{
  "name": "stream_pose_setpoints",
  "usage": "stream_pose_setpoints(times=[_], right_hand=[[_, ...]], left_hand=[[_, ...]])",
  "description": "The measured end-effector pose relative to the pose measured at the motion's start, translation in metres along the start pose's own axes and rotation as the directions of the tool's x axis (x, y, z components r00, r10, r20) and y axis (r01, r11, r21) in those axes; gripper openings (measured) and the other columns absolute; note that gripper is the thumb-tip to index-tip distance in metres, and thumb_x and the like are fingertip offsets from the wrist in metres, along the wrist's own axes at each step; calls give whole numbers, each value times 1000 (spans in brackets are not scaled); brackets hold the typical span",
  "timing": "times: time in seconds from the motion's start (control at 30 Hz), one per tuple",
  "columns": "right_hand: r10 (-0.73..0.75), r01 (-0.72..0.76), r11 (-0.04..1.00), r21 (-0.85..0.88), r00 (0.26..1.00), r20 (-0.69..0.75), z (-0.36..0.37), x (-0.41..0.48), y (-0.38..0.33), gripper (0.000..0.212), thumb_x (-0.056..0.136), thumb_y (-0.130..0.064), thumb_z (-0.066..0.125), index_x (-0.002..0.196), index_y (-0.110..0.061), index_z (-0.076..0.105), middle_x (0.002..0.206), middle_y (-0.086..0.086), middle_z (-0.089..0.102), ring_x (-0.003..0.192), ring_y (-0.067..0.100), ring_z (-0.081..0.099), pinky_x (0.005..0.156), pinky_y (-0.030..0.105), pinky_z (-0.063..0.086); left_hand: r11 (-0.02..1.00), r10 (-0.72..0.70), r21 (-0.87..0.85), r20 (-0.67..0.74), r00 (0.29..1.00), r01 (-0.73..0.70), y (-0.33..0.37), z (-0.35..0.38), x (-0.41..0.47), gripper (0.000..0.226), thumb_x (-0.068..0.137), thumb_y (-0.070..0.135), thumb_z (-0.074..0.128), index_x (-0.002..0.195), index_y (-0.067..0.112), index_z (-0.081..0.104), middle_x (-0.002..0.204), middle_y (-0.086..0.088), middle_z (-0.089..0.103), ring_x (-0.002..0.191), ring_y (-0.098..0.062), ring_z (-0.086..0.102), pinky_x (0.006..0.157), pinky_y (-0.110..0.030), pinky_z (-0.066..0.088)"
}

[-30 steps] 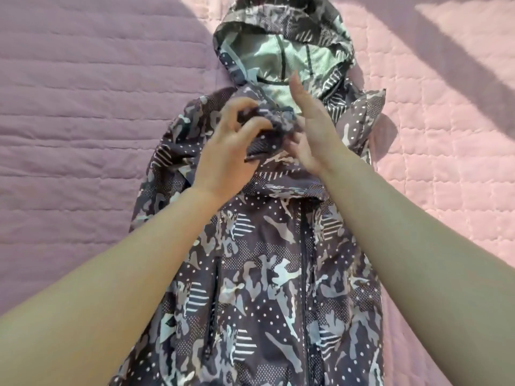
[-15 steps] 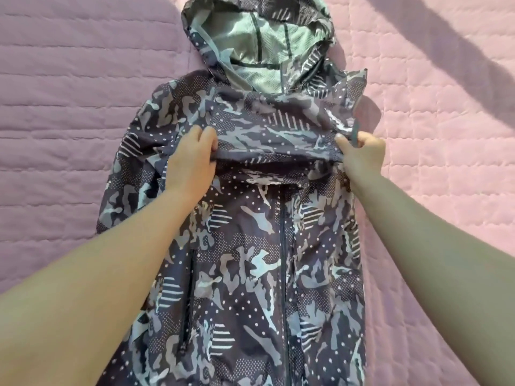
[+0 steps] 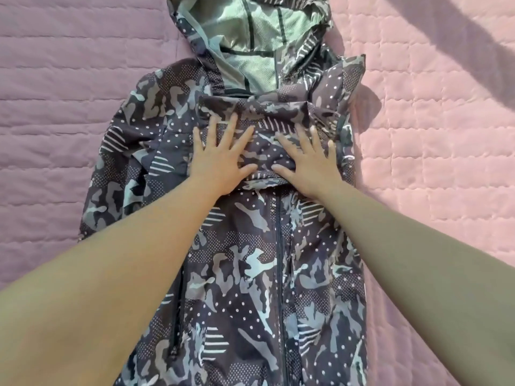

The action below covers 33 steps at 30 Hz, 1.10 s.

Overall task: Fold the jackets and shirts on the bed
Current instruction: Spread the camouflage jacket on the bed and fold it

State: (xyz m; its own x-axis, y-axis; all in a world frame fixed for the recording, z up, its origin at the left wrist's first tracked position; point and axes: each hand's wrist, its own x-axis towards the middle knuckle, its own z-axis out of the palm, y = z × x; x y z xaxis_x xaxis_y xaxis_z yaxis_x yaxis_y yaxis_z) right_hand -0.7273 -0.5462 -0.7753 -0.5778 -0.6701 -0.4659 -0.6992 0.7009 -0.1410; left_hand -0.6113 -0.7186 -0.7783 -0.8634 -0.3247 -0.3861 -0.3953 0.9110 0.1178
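Left hand [image 3: 220, 161], right hand [image 3: 310, 162] flattened, camouflage jacket [image 3: 245, 274]

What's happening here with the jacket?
A person has a camouflage hooded jacket laid front-up on a pink quilted bed cover. The left hand and right hand press flat, fingers spread, side by side on a band of fabric folded across the chest below the hood. The jacket's lower body lies unfolded.

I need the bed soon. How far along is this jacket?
Done: the jacket lies zipped, front up, on the bed, with one fold across its chest. In hand: left hand and right hand press that fold flat. Left: the hood and the body are unfolded.
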Motion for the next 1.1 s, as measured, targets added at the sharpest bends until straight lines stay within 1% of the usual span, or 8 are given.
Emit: stream_pose_setpoints(times=[0.1,0.27,0.4,0.47,0.57,0.77,0.93,1.1], right_hand=[[82,-77,995,-62,992,94,1,12,20,82,83,-81,25,148,-48,-14,160,-3,-19,148,26,-13,118,50,2],[224,-216,974,-64,959,174,-8,0,25,78,92,-69,26,149,-40,-19,159,-3,-24,148,24,-16,117,53,6],[227,-225,972,-65,973,36,-19,-15,11,62,101,-42,36,154,-21,12,161,10,10,146,31,16,115,51,20],[178,-177,984,31,984,-23,-23,-27,-1,49,98,-31,42,144,-13,36,146,14,40,129,34,43,105,48,38],[48,-57,978,198,998,50,-22,-54,-27,41,95,-24,49,135,-13,50,135,11,52,118,30,53,97,46,47],[-189,176,940,294,982,15,-6,-97,-97,30,95,-12,48,121,-10,60,125,8,57,117,23,52,96,38,44],[-283,242,899,366,957,61,15,-120,-162,26,98,-16,47,119,-16,62,125,1,56,115,18,53,95,35,45],[-293,252,877,408,955,41,32,-122,-227,25,97,-13,47,116,-14,64,118,2,61,104,13,55,95,31,46]], left_hand=[[984,-175,1,160,972,177,-17,13,5,100,74,90,21,147,40,-25,157,-2,-28,145,-35,-21,118,-50,-8],[981,-196,39,120,973,192,-41,16,-24,90,85,78,16,150,29,-22,159,-11,-20,148,-27,-15,120,-41,-5],[988,-142,-72,-32,989,140,-48,8,-60,62,101,47,30,153,14,21,159,-13,19,146,-28,18,120,-40,14],[960,-133,-264,-122,984,97,-48,3,-82,38,100,23,42,134,9,52,143,-11,46,132,-26,40,114,-38,29],[846,-211,-521,-126,969,116,-43,5,-127,30,96,3,44,119,11,62,125,-3,55,118,-20,48,104,-36,40],[681,-627,-562,-116,771,469,-66,20,-197,28,91,8,54,117,17,59,123,-4,52,116,-24,45,104,-42,38],[446,-826,-490,97,555,749,-108,52,-240,66,81,30,75,130,7,38,135,-16,39,124,-35,38,103,-46,37],[317,-623,-732,319,715,603,-158,86,-265,37,92,34,62,119,13,51,113,-2,62,101,-26,59,85,-37,48]])
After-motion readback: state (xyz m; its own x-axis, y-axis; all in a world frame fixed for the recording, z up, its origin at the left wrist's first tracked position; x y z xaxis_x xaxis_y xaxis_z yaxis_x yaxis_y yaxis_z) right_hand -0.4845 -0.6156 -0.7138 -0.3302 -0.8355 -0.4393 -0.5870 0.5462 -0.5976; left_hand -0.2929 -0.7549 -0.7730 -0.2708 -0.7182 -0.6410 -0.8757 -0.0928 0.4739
